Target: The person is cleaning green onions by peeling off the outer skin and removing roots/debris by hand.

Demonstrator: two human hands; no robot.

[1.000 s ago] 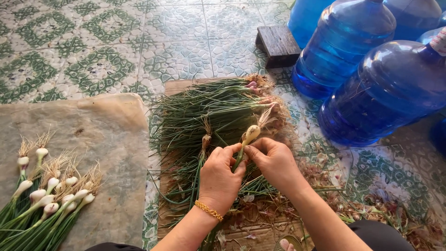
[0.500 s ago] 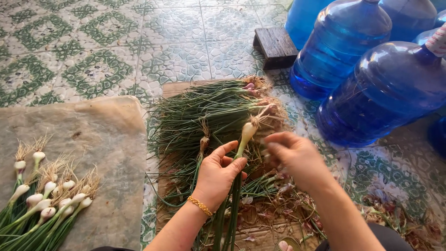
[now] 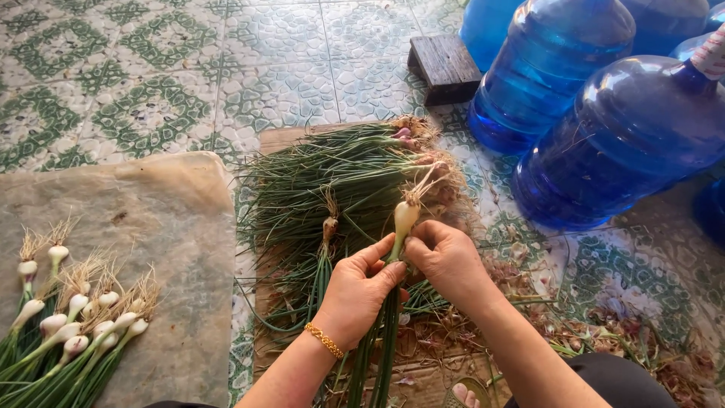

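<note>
Both hands, left hand and right hand, grip one spring onion; cleaned onions lie lower left, uncleaned pile waits centre.

A green-patterned tiled floor carries a beige mat, a cardboard sheet, a small wooden block, blue water jugs and scattered onion peelings.

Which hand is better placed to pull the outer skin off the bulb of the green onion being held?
Probably the right hand: its fingertips pinch at the base of the white bulb. The left hand grips the green stalk lower down, steadying the onion, so it is busy holding.
</note>
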